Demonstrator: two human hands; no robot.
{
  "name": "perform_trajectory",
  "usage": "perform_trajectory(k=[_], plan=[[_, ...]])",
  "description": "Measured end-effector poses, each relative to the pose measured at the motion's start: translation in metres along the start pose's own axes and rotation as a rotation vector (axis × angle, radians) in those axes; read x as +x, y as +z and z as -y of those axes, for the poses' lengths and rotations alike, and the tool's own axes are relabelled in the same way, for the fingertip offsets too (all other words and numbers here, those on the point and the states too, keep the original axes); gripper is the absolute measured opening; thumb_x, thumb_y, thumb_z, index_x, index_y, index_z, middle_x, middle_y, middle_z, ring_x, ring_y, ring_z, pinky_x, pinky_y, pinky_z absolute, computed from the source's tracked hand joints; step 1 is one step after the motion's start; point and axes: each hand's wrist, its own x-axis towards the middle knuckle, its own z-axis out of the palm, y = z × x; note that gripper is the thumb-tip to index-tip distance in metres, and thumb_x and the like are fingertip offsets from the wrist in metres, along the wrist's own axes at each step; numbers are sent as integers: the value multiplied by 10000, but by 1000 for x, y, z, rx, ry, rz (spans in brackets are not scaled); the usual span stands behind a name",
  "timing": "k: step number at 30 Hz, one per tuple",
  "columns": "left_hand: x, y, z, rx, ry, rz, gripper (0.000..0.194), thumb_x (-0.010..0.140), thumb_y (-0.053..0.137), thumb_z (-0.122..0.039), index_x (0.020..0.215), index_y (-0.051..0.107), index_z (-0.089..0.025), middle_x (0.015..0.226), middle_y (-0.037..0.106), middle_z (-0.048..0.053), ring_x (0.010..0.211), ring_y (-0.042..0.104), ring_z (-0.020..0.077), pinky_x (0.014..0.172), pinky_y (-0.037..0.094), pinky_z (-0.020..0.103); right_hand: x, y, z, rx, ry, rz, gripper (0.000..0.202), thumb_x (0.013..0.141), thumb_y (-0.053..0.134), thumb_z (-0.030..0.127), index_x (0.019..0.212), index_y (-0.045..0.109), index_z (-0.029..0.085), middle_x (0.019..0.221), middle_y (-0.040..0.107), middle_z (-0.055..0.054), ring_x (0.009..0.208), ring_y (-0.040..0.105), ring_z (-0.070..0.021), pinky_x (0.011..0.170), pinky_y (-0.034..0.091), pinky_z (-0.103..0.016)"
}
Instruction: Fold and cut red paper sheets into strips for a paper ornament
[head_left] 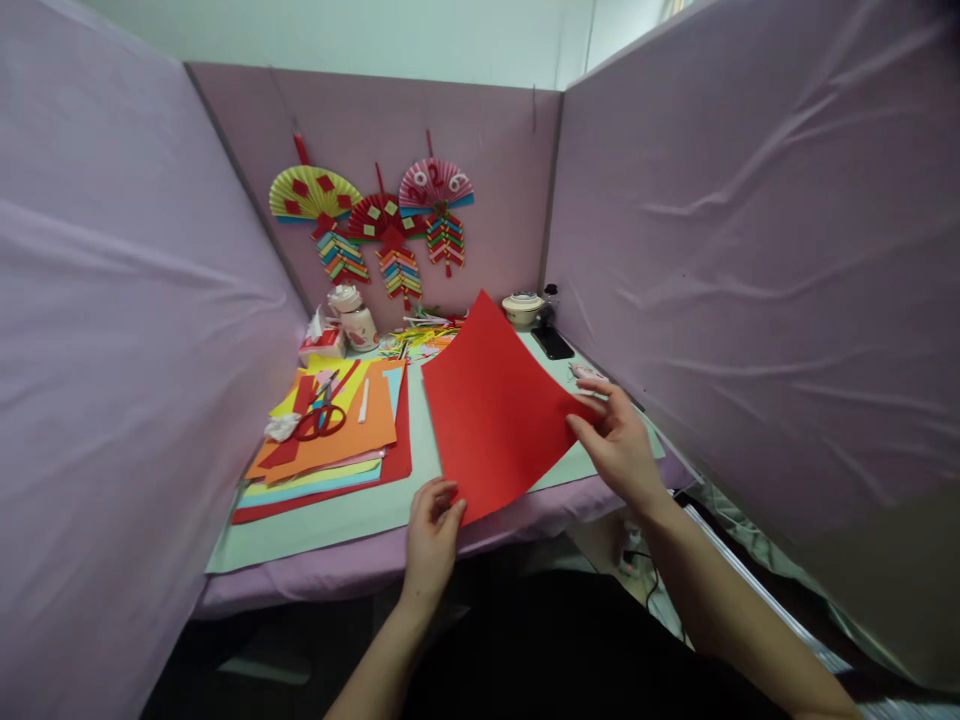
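Observation:
A large sheet of red paper [499, 410] is held up at a slant over the front of the table, bowing slightly between my hands. My left hand [433, 525] pinches its near left corner. My right hand [615, 435] grips the right corner between thumb and fingers. To the left lies a stack of coloured paper, an orange sheet [367, 425] near its top. Red-handled scissors [321, 421] rest on that stack, beside a crumpled white tissue [283, 428] and a thin white strip [364, 400].
Paper scraps [424, 340] lie at the back, near a lidded jar [352, 317] and a tissue box [322, 340]. A phone [553, 343] and a lidded bowl [522, 309] are at back right. Folded paper fans [315, 193] hang on the rear panel; cloth-covered panels [750, 250] stand either side.

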Motion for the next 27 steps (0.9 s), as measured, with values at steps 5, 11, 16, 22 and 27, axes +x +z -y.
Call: perform_trajectory(k=[5, 11, 16, 22, 27], plan=[[21, 53, -27, -139, 24, 169, 349, 823, 627, -289, 1162, 603, -211, 1360, 486, 133, 1216, 517, 256, 997, 440, 430, -2, -1, 65, -285, -405, -135, 448, 840, 624, 196, 1268, 508, 254, 1178, 646, -69, 1058, 649, -209, 846, 572, -341], [27, 72, -75, -485, -35, 422, 531, 823, 677, -378, 1319, 524, -265, 1479, 417, 112, 1361, 387, 287, 1105, 321, 475, -11, -3, 97, -727, -744, -156, 557, 846, 610, 115, 1354, 474, 297, 1208, 655, -46, 1032, 658, -226, 924, 534, -375], [32, 20, -89, -1007, -282, 416, 649, 837, 514, -658, 1367, 449, -288, 1363, 536, 109, 1181, 569, 289, 952, 478, 468, -36, 25, 73, -840, -816, 309, 492, 901, 467, 88, 1379, 446, 202, 1221, 653, -82, 1070, 629, -226, 897, 531, -348], [64, -11, -56, -717, -479, 138, 799, 747, 689, -180, 1446, 308, -257, 975, 703, 38, 786, 673, 156, 752, 543, 300, -86, 83, 7, -789, -809, 658, 357, 918, 422, 91, 1257, 533, 96, 1115, 693, -143, 941, 646, -246, 732, 555, -356], [59, -17, -32, -458, -325, 101, 897, 672, 589, -47, 1484, 252, -224, 1033, 715, 68, 813, 696, 176, 747, 553, 296, -88, 82, -6, -499, -617, 885, 432, 910, 565, 300, 1308, 494, 147, 1188, 662, -125, 1051, 622, -225, 857, 530, -345]])
